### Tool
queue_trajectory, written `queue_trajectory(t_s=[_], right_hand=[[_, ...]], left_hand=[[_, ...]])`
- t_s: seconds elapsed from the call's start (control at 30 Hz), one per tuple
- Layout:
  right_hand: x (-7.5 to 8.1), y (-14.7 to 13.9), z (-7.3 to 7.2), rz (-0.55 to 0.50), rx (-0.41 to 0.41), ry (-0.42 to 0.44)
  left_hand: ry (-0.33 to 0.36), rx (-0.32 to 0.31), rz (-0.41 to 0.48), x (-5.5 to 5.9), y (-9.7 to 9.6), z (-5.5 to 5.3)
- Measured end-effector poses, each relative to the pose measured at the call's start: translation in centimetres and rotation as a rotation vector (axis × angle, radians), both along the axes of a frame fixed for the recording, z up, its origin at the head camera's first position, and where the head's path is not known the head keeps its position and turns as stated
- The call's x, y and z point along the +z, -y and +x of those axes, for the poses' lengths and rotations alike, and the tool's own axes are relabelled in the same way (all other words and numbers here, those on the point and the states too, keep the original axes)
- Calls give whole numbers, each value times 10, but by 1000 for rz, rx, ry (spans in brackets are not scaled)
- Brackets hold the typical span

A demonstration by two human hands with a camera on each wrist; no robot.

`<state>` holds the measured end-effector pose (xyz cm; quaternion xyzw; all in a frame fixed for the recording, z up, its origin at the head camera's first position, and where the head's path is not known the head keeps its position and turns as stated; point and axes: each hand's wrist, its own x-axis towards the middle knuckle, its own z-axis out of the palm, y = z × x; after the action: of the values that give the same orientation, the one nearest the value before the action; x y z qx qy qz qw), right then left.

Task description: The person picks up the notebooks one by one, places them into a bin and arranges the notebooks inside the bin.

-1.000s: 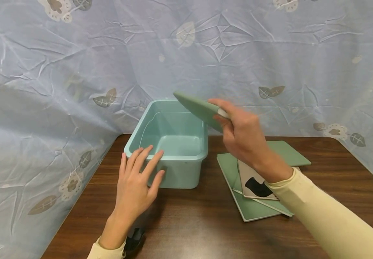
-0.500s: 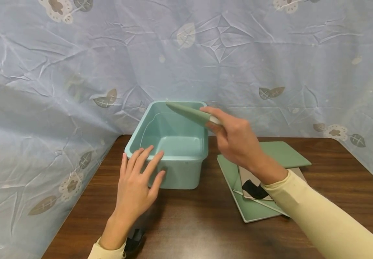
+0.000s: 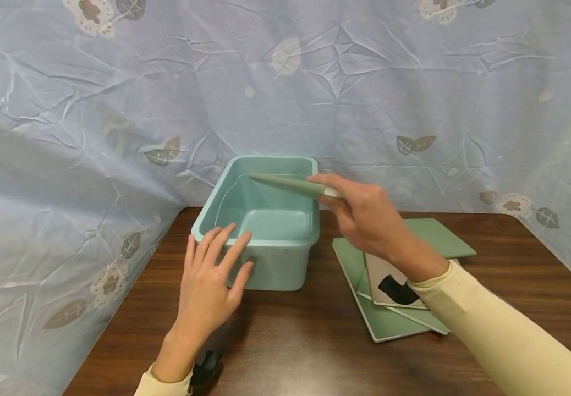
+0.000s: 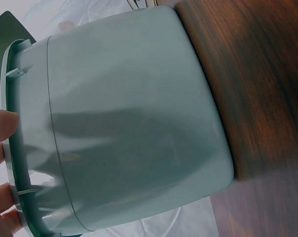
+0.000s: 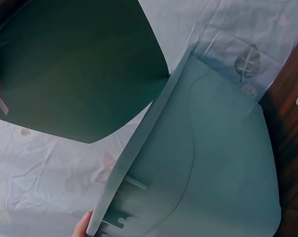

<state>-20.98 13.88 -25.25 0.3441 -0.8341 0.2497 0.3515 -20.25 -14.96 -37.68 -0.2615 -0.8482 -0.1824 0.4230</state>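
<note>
Count by kind. Hands: 2, the left hand (image 3: 208, 289) and the right hand (image 3: 367, 212). Pale yellow sleeves: 2, left sleeve (image 3: 162, 384) and right sleeve (image 3: 493, 324). Bins: 1 light-blue bin (image 3: 270, 267). Flat books: at least 5 — 1 held green book (image 3: 285, 185), plus a pile with 1 beige book (image 3: 386, 267) and at least 3 green ones: bottom book (image 3: 350, 269), angled book (image 3: 429, 319), back book (image 3: 436, 236). Pile partly hidden by the right arm; exact total uncertain. Black pieces near the wrists: 2, left piece (image 3: 206, 367) and right piece (image 3: 397, 290). Tabletops: 1 wooden tabletop (image 3: 285, 352).
</note>
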Motion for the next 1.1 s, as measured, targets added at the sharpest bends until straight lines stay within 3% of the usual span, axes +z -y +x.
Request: queue_trajectory(t_s=[1.1], right_hand=[[4, -11, -7, 47, -42, 63]], left_hand=[[22, 16, -17, 0, 0, 1]])
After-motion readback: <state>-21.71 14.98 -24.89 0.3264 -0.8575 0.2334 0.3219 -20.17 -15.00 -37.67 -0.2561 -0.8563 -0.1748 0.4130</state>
